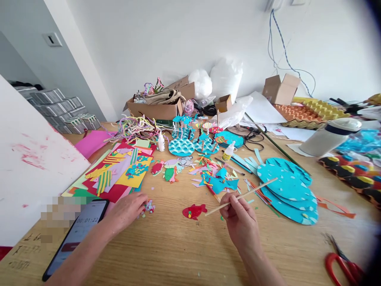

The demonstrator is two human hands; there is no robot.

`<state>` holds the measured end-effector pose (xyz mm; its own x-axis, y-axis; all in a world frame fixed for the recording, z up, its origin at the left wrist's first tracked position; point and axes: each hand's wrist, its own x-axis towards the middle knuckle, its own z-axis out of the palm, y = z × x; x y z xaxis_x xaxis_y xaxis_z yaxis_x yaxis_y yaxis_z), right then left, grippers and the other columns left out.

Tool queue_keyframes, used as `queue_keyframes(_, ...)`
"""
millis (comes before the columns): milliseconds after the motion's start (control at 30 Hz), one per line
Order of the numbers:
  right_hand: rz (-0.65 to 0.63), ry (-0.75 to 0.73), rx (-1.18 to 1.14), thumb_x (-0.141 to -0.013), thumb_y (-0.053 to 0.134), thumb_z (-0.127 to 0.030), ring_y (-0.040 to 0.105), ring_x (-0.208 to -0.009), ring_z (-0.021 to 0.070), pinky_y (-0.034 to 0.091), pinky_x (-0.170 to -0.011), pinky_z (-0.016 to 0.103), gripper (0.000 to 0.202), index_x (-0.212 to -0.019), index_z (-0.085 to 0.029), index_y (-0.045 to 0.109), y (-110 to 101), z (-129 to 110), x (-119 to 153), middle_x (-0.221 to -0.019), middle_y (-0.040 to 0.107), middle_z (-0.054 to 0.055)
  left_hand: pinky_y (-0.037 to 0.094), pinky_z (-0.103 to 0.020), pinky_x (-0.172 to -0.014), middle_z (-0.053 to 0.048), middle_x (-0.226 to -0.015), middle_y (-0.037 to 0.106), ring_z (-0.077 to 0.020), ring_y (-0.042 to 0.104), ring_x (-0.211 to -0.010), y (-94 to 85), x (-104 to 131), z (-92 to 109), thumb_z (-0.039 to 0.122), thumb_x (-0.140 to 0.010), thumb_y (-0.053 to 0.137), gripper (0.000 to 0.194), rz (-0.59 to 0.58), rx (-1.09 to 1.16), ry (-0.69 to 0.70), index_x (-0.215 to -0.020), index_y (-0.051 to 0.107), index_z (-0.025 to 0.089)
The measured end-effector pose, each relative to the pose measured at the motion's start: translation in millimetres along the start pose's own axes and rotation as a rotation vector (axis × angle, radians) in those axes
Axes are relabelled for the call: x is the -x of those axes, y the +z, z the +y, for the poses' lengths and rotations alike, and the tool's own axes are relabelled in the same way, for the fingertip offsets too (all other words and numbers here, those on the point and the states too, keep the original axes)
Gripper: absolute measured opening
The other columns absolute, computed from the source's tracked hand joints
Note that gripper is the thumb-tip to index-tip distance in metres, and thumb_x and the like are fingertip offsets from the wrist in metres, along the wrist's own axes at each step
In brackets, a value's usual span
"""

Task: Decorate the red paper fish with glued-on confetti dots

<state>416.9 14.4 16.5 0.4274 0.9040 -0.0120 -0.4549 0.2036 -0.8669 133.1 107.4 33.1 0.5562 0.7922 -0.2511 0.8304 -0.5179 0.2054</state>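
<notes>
My right hand [239, 216] pinches a thin wooden stick [260, 186] between thumb and fingers. The stick's lower tip is just right of the tail of a red paper fish [192, 212], which lies flat with small yellow and green dots on it. My left hand [126, 210] rests on the table with its fingers bent together at a small pile of coloured paper bits [150, 207]. Whether a bit is between those fingertips is hidden. Several cut-out paper fish [171, 173] lie farther back, beside patterned paper sheets [104, 182].
A phone [79, 234] lies under my left forearm. Blue paper ovals [285, 190] are stacked on the right, with red-handled scissors [342, 266] nearer. Glue bottles [228, 151] and paper scraps [202, 174] are mid-table. Behind stand wave-patterned fish models [181, 147] and a cardboard box [154, 109].
</notes>
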Motion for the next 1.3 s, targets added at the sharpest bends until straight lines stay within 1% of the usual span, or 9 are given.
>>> queue_keyframes(233,-0.008,-0.009,0.027,-0.073,0.063,-0.034,0.037,-0.049,0.0071,0.026,-0.041,0.020,0.022,-0.062,-0.016,0.059,-2,1,2,-0.062,0.045,-0.001,0.036,-0.024,-0.061,-0.001,-0.075,0.059,-0.0166,0.053,-0.073,-6.3,2,-5,0.020,-0.082,0.041,0.016,0.053,-0.012,-0.083,-0.072,0.054,0.019)
queue_keyframes(367,-0.021,-0.020,0.043,-0.074,0.062,-0.033,0.038,-0.049,0.0070,0.027,-0.041,0.019,0.021,-0.063,-0.016,0.060,-3,2,2,-0.063,0.046,-0.001,0.038,-0.024,-0.065,-0.001,-0.078,0.059,-0.0157,0.054,-0.075,-1.2,11,-12,0.013,-0.080,0.040,0.015,0.051,0.058,-0.030,-0.075,0.053,0.020)
queue_keyframes(467,-0.028,-0.046,0.058,-0.074,0.062,-0.033,0.038,-0.049,0.0071,0.028,-0.041,0.020,0.020,-0.062,-0.016,0.060,-4,3,2,-0.065,0.046,0.000,0.040,-0.025,-0.069,-0.001,-0.087,0.060,-0.0163,0.056,-0.080,6.1,22,-16,0.010,-0.076,0.044,0.017,0.038,0.111,-0.045,-0.082,0.055,0.021)
queue_keyframes(567,-0.048,-0.073,0.077,-0.074,0.062,-0.032,0.040,-0.050,0.0073,0.029,-0.041,0.020,0.020,-0.061,-0.016,0.060,-4,4,2,-0.068,0.047,0.000,0.039,-0.029,-0.079,-0.004,-0.096,0.059,-0.0195,0.054,-0.091,9.1,29,-17,0.007,-0.071,0.049,0.024,0.105,0.061,-0.056,-0.089,0.056,0.021)
queue_keyframes(667,-0.069,-0.086,0.099,-0.075,0.061,-0.032,0.040,-0.051,0.0076,0.029,-0.041,0.020,0.021,-0.061,-0.017,0.059,-4,5,4,-0.069,0.048,0.000,0.036,-0.034,-0.086,-0.005,-0.094,0.059,-0.0222,0.051,-0.096,7.0,27,-16,0.007,-0.071,0.051,0.020,0.145,-0.056,-0.027,-0.084,0.058,0.020)
queue_keyframes(800,-0.076,-0.102,0.138,-0.076,0.061,-0.033,0.040,-0.051,0.0083,0.029,-0.042,0.021,0.023,-0.060,-0.017,0.059,-5,5,3,-0.067,0.048,0.000,0.038,-0.034,-0.081,-0.004,-0.083,0.059,-0.0220,0.052,-0.087,5.8,18,-14,0.010,-0.073,0.050,0.011,0.110,-0.112,-0.030,-0.075,0.057,0.020)
queue_keyframes(933,-0.070,-0.123,0.165,-0.076,0.060,-0.034,0.040,-0.049,0.0082,0.029,-0.041,0.021,0.023,-0.060,-0.017,0.058,-5,5,3,-0.067,0.048,0.000,0.038,-0.032,-0.075,-0.002,-0.077,0.057,-0.0202,0.050,-0.080,9.5,15,-19,0.011,-0.075,0.046,0.013,0.108,-0.066,0.009,-0.071,0.054,0.020)
queue_keyframes(1167,-0.110,-0.110,0.163,-0.079,0.058,-0.033,0.040,-0.049,0.0082,0.029,-0.043,0.022,0.024,-0.061,-0.017,0.056,-5,7,4,-0.065,0.048,-0.001,0.033,-0.028,-0.061,-0.001,-0.070,0.054,-0.0187,0.047,-0.070,16.2,12,-29,0.014,-0.074,0.042,0.013,0.093,0.010,0.006,-0.063,0.046,0.020)
queue_keyframes(1300,-0.115,-0.112,0.185,-0.080,0.057,-0.033,0.040,-0.050,0.0086,0.029,-0.044,0.022,0.024,-0.062,-0.017,0.056,-7,7,4,-0.063,0.048,-0.001,0.032,-0.027,-0.060,0.001,-0.065,0.052,-0.0168,0.046,-0.065,12.2,9,-33,0.015,-0.072,0.041,0.014,0.084,0.036,0.003,-0.060,0.043,0.020)
